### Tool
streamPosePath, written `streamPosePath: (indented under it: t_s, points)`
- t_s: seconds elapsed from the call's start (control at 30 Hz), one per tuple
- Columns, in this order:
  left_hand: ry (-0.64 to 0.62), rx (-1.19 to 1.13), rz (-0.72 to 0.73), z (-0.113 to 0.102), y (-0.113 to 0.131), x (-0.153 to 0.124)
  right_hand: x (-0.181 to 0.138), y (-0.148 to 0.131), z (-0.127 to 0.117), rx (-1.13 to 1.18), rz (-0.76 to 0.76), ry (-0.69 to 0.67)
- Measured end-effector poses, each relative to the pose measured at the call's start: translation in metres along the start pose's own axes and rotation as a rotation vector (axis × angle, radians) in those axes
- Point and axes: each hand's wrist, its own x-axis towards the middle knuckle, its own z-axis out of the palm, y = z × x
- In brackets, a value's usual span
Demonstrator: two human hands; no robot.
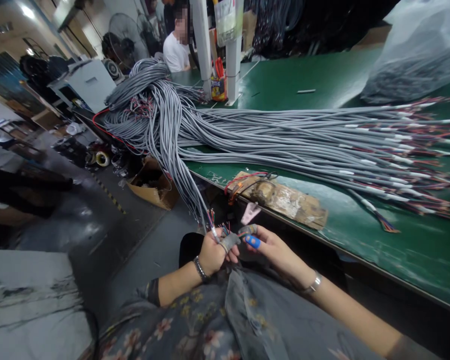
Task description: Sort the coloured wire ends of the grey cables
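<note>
L hand is clamping one grey cable end at 6 o'clock and R hand is pinching it alongside; est. early stage, as cable bundle is lying at 12–3 o'clock, apparently awaiting handling.

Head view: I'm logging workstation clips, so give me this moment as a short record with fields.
Left hand: fisted around grey cable end
Right hand: fingertips at the same end, blue finger cover worn
Surface: green table carrying the cable bundle, which hangs off its edge
Background: person in white shirt
</note>
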Motion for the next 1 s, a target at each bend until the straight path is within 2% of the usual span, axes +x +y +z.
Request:
streamPosePath:
  t_s: [0.17, 0.3, 0.37, 0.53, 0.7, 0.87, 1.0]
  points:
    - [-0.058, 0.022, 0.001, 0.0, 0.0, 0.001, 0.002, 0.01, 0.009, 0.145, 0.027, 0.053]
    - [-0.185, 0.059, -0.032, -0.005, 0.004, -0.002, 0.005, 0.008, 0.01, 0.109, 0.067, 0.003]
    - [-0.204, 0.064, -0.034, -0.007, 0.002, -0.003, 0.007, 0.006, 0.009, 0.081, 0.086, -0.017]
    - [-0.11, -0.023, -0.015, -0.006, -0.008, -0.001, 0.011, 0.001, 0.01, 0.013, 0.06, 0.005]
    - [0.019, -0.119, -0.01, -0.001, -0.011, 0.0, 0.01, 0.007, 0.013, 0.07, 0.043, 0.042]
    - [0.048, -0.175, -0.012, 0.003, -0.003, -0.002, 0.008, 0.013, 0.01, 0.18, 0.032, -0.008]
    - [0.049, -0.223, -0.019, 0.004, 0.0, -0.001, 0.005, 0.01, 0.002, 0.239, 0.085, -0.021]
